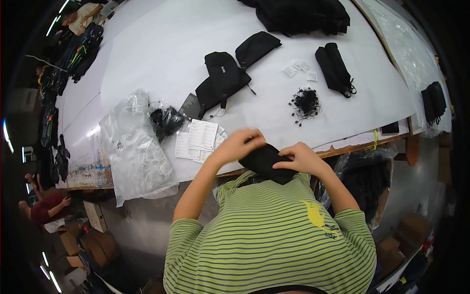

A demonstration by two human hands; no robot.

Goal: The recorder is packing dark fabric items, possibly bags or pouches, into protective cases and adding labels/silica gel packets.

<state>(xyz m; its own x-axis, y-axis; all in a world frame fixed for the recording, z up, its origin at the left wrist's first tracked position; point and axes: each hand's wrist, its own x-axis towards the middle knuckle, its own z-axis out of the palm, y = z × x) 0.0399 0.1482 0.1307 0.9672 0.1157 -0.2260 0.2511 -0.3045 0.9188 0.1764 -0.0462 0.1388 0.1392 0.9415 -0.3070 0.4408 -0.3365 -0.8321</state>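
Two hands pinching a small black pouch at the near edge of the table.

Fingers of left hand [238,145] curled and clamped on the top of the black pouch [267,163]; fingers of right hand [299,158] closed on its right side. Held up just over the near edge of the white table [147,59], close to the striped green shirt [269,235]. Looks soft and light, bends easy, not slippery, not easy to break; best held at the ends or edges, one hand each side. Just left, near that edge: white paper cards [198,139], a small black thing in a clear bag [165,121], then a big clear plastic bag [134,152]. Farther back toward the middle: more black pouches [223,78], a heap of black strings [306,103], tiny white packets [298,68]. At the far edge: a pile of black cloth [298,14].
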